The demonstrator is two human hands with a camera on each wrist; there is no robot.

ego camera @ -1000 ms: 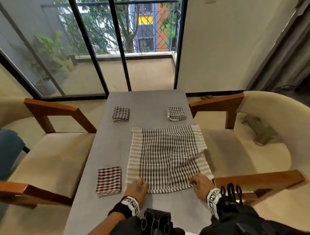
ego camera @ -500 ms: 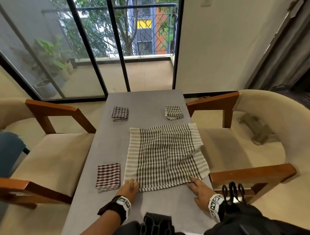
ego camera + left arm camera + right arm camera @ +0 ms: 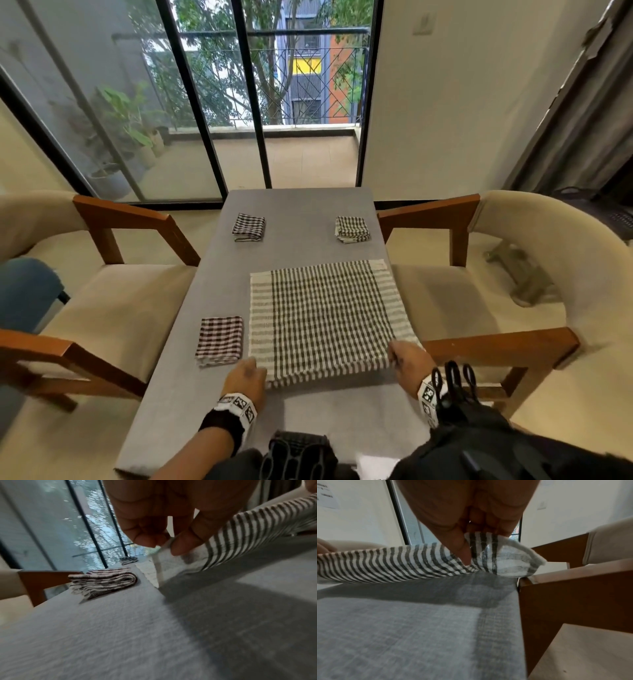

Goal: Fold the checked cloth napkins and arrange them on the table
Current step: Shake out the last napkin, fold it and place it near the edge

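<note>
Two hands pinch the near corners of the open checked napkin (image 3: 323,318), one corner each. Left hand (image 3: 245,377): thumb and forefinger tips closed on the near-left corner, cloth raised off the table (image 3: 212,411) just under the fingertips, seen clearly in the left wrist view; other fingers curled in behind. Right hand (image 3: 409,361): thumb on top of the near-right corner, fingers underneath, corner lifted and sagging past the pinch at the table's right edge. Cloth's near hem hangs slightly between the two hands; the rest looks flat on the table beyond them, though the far edge is too small to judge. Maroon-checked folded napkin (image 3: 220,339) lies just left of the left hand, not touching it. Two more folded napkins sit far ahead: one (image 3: 248,227) fwd-left of the left hand, one (image 3: 352,229) fwd of the right hand. Wooden chair arm (image 3: 496,346) is just right of the right hand.
</note>
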